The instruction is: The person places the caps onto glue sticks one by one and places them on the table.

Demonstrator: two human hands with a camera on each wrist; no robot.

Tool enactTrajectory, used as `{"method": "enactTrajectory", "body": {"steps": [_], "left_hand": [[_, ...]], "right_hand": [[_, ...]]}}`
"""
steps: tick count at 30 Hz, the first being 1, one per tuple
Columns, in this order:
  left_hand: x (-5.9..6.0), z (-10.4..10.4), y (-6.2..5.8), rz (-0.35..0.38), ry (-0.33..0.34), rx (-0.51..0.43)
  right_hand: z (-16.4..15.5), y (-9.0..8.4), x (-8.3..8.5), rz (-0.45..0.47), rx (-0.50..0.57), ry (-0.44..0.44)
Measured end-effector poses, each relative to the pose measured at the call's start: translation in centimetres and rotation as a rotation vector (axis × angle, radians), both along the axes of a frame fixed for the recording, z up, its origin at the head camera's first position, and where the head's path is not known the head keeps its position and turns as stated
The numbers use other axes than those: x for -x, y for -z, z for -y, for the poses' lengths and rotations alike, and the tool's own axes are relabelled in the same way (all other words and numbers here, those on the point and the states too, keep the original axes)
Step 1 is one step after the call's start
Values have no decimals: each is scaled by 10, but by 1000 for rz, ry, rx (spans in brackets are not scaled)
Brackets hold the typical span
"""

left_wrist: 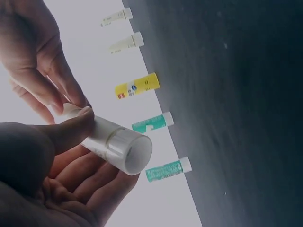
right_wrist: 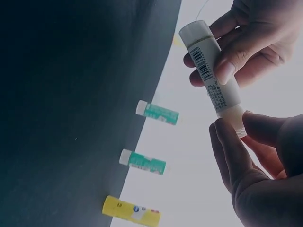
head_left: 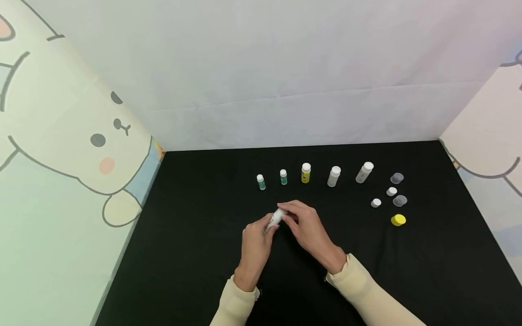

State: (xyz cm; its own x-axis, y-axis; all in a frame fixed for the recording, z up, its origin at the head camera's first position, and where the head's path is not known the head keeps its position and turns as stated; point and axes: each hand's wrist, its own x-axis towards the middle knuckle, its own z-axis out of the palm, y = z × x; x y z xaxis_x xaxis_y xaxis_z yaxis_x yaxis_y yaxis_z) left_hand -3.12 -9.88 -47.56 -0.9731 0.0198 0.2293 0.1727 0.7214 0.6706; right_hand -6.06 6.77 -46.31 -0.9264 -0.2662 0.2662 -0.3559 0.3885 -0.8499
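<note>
1 white glue stick [head_left: 275,219] is held up at a tilt btwn the 2 hands, over the black tabletop [head_left: 183,253]; its barrel is gripped by the L hand [head_left: 254,246], thumb on 1 side & fingers on the other; its ridged end is pinched btwn thumb & fingers of the R hand [head_left: 307,228]; along the barrel a barcode [right_wrist: 202,62] w/ small print is shown; beyond the hands 5 sticks are stood upright in a row, L to R: 2 green glue sticks [head_left: 283,180], 1 yellow glue stick [head_left: 305,175], 2 more white sticks [head_left: 333,178]; R of the row 5 loose caps are scattered, i.e. 2 clear caps [head_left: 400,201], 2 white caps [head_left: 376,203], 1 yellow cap [head_left: 398,220]; cream sleeves [head_left: 355,280] are worn; behind, a white backdrop [head_left: 306,68] is seen; at L a cartoon animal print [head_left: 69,131] is displayed.
</note>
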Motion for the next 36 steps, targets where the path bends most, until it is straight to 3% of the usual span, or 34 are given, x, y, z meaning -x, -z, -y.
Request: {"method": "enactTrajectory", "body": {"steps": [14,36], "left_hand": [[7,28,0,34,-87,15],[16,60,6,108,-197,56]], "right_hand": [[37,7,17,41,0,-39],[81,17,40,68,-92,-119]]}}
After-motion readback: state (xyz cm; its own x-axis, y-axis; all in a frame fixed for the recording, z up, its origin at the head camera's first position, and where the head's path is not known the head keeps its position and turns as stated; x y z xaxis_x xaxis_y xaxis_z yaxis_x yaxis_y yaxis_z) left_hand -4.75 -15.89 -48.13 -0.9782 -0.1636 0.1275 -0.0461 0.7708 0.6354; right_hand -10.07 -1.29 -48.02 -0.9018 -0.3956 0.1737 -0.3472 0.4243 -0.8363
